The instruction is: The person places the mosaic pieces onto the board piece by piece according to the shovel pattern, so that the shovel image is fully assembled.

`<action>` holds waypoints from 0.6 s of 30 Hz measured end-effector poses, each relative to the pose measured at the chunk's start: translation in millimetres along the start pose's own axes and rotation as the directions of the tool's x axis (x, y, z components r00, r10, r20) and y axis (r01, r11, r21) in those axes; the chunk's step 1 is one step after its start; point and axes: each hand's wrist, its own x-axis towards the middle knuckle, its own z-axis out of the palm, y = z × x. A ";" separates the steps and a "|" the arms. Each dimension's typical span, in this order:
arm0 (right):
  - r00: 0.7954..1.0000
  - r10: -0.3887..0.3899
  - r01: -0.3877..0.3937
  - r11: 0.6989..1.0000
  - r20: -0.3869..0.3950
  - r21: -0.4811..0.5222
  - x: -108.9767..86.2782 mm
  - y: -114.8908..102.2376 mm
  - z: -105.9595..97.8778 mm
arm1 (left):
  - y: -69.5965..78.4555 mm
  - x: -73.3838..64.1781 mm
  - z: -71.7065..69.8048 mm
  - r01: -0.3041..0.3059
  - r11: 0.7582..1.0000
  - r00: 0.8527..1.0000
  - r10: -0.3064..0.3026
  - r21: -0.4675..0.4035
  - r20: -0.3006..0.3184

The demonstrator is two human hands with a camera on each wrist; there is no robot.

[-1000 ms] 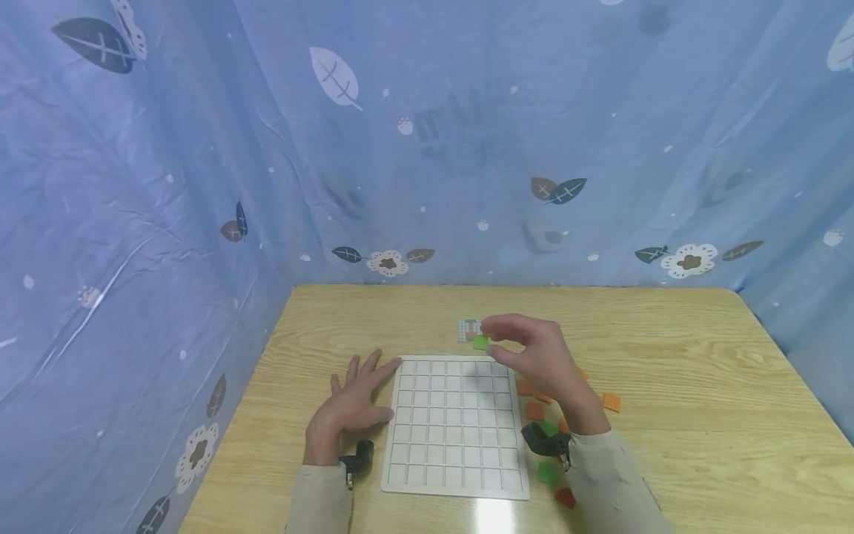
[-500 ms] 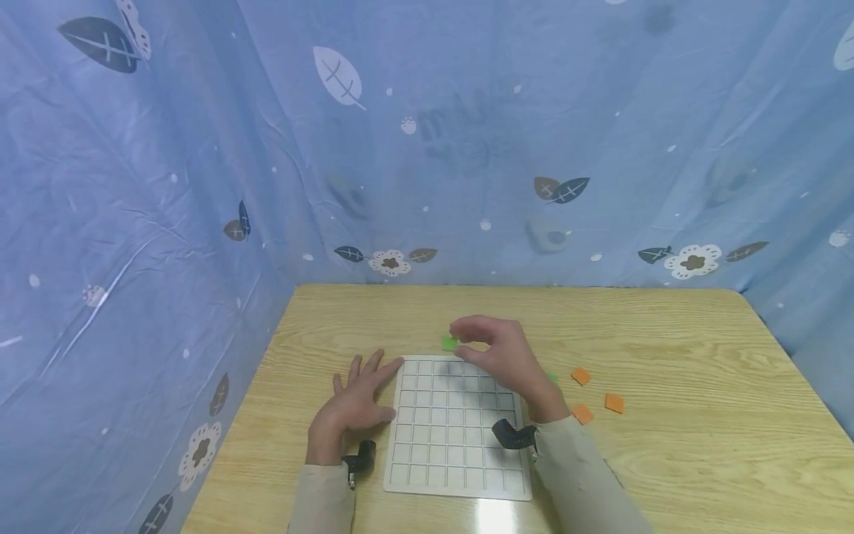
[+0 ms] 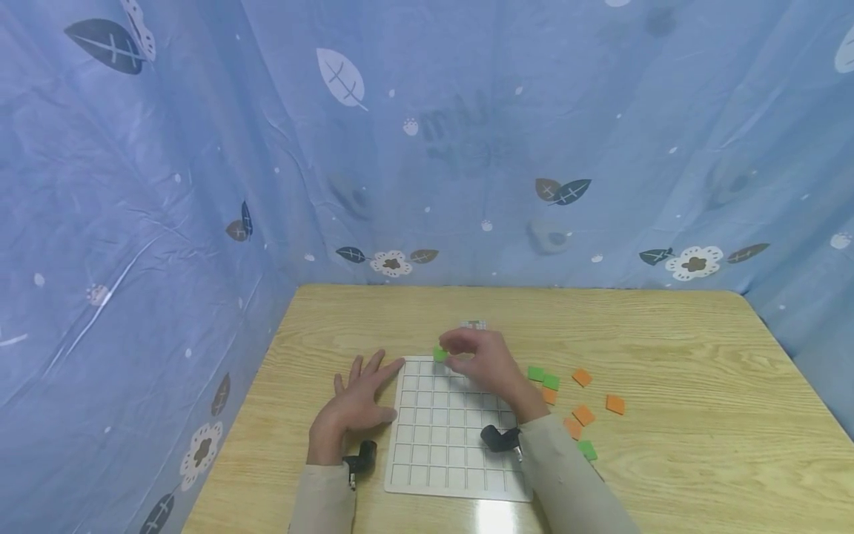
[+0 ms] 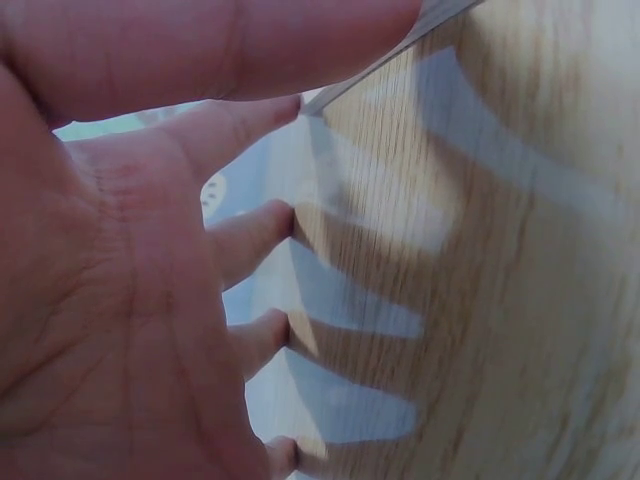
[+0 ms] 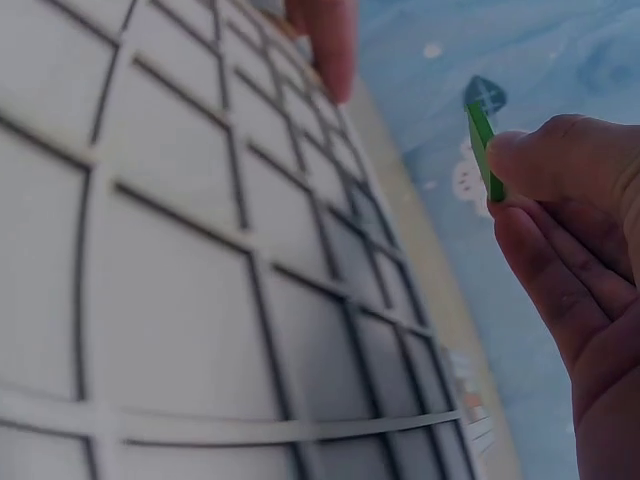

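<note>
A white grid board [image 3: 440, 435] with square cells lies on the wooden table. My right hand [image 3: 482, 362] pinches a green square tile [image 3: 439, 354] between thumb and fingers, over the board's far edge. In the right wrist view the tile [image 5: 483, 150] is seen nearly edge-on, above the board's surface. My left hand [image 3: 356, 400] rests with spread fingers along the board's left edge, index fingertip at the far left corner and thumb at the side. The left wrist view shows its fingertips [image 4: 278, 325] down on the wood.
Right of the board lie several orange tiles [image 3: 615, 404] and green tiles [image 3: 536, 373], partly hidden by my right arm. A small printed card [image 3: 474, 325] lies beyond the board, partly behind the right hand. A blue patterned curtain [image 3: 427, 148] stands behind the table [image 3: 667, 341].
My right hand has moved left with the green tile, from near the card to over the board's far edge. More loose tiles now show on the right. The left hand has stayed put.
</note>
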 end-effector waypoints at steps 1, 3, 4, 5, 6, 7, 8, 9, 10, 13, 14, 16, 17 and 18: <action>1.000 0.005 -0.005 1.000 0.003 -0.007 -0.2 2.1 1.5 | 0.1 -0.1 -0.1 0.000 1.000 1.000 0.000 -0.001 -0.001; 1.000 0.018 -0.017 1.000 0.008 -0.019 -0.4 5.8 4.7 | 0.1 -0.2 -0.1 0.000 1.000 1.000 0.000 -0.003 -0.003; 1.000 0.020 -0.020 0.999 0.009 -0.030 -0.5 8.2 6.5 | 0.2 -0.3 -0.1 0.000 1.000 1.000 0.000 -0.002 -0.002; 1.000 0.022 -0.022 0.999 0.011 -0.042 -0.6 9.6 8.0 | 0.3 -0.3 0.0 0.000 1.000 1.000 0.000 0.002 -0.001; 1.000 0.024 -0.023 0.998 0.012 -0.051 -0.7 10.9 9.4 | 0.1 -0.3 0.2 0.000 1.000 1.000 0.000 0.004 -0.001; 1.000 0.028 -0.027 0.998 0.012 -0.058 -0.8 11.5 10.5 | -0.1 -0.3 0.3 -0.001 1.000 1.000 0.001 0.005 -0.002; 1.000 0.027 -0.026 0.998 0.013 -0.065 -0.8 12.7 11.6 | -0.2 -0.3 0.2 -0.002 1.000 1.000 0.002 0.008 -0.004; 1.000 0.024 -0.023 0.997 0.013 -0.075 -0.7 13.7 12.7 | -0.1 -0.4 0.2 -0.003 1.000 1.000 0.003 0.012 -0.004; 1.000 0.023 -0.022 0.996 0.014 -0.083 -0.6 14.2 13.4 | 0.0 -0.4 0.1 -0.003 1.000 1.000 0.003 0.013 -0.005; 1.000 0.026 -0.025 0.994 0.015 -0.109 -0.2 15.7 15.2 | 0.0 -0.3 -0.1 -0.003 1.000 1.000 0.003 0.014 -0.005; 0.999 0.029 -0.027 0.993 0.018 -0.118 -0.1 16.3 15.6 | 0.2 -0.2 -0.1 -0.003 1.000 1.000 0.003 0.015 -0.004; 0.999 0.041 -0.038 0.990 0.020 -0.134 0.1 17.0 16.2 | 0.1 -0.1 0.2 -0.001 1.000 1.000 0.001 0.015 0.000; 0.999 0.042 -0.039 0.989 0.021 -0.140 0.3 17.3 16.6 | 0.0 -0.1 0.2 -0.001 1.000 1.000 0.001 0.015 0.000; 0.999 0.043 -0.039 0.988 0.023 -0.151 0.6 17.7 17.0 | 0.0 -0.1 0.1 -0.001 1.000 1.000 0.001 0.016 0.001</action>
